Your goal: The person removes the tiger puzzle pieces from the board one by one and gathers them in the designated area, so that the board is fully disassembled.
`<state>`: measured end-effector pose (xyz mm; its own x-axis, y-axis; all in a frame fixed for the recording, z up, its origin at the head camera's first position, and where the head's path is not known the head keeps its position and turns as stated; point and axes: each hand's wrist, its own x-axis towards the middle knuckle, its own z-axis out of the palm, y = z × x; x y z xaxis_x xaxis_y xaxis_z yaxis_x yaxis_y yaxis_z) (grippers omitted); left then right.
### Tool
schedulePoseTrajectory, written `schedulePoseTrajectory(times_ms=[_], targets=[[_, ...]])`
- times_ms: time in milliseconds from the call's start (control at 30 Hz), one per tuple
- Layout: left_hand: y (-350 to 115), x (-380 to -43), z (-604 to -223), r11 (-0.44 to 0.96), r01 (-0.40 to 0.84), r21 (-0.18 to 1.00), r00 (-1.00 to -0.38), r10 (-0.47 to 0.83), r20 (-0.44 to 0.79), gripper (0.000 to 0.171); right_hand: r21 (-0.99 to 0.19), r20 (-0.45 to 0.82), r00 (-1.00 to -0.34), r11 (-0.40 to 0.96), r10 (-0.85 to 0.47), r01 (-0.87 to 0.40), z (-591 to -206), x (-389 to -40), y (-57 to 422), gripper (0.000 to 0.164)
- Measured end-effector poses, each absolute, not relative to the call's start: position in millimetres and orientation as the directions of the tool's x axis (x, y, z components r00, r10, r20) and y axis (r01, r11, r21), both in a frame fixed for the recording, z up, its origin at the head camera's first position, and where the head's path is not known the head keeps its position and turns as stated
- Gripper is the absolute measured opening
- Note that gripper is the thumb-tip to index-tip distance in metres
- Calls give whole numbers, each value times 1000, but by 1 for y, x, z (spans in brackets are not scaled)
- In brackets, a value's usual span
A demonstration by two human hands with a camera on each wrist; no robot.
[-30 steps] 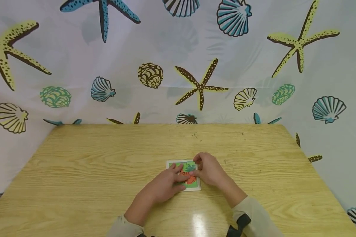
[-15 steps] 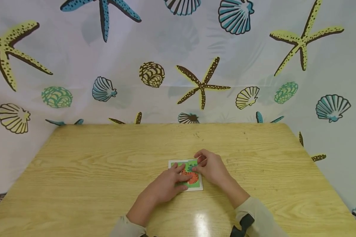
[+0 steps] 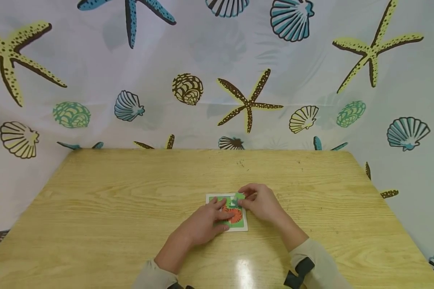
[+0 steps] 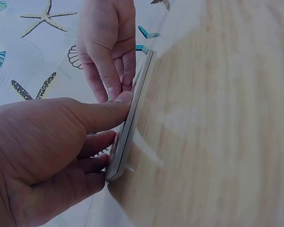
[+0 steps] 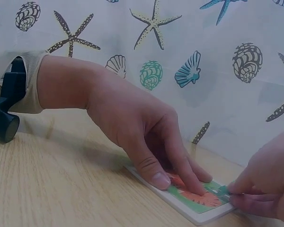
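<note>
A small square jigsaw puzzle with a white frame lies on the table, its picture orange on green. My left hand rests on it from the left, fingers spread over the picture; in the right wrist view its thumb presses near the frame. At the top right corner my right hand pinches a green puzzle piece between thumb and fingers. The piece is tilted up, and a white gap shows beside it. In the left wrist view the puzzle is seen edge-on, with the right hand beyond it.
The wood-grain table extends on all sides of the puzzle. Behind and beside it hangs a pale cloth printed with shells and starfish. A black strap device sits at the left sleeve.
My right hand has lifted the green corner piece, which lay flat in the puzzle, and a white gap has appeared there. The left hand has stayed on the puzzle.
</note>
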<state>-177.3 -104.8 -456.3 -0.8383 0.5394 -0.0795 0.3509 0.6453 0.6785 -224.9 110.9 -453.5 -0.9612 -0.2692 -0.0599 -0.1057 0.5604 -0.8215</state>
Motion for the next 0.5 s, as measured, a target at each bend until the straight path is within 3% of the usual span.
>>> schedulePoseTrajectory(times_ms=[500], targets=[[-105,-177,-456,645,328,691,-850,520,-81,39,-896,-133,-951,444,-280,-6,-453,-230,115,28]])
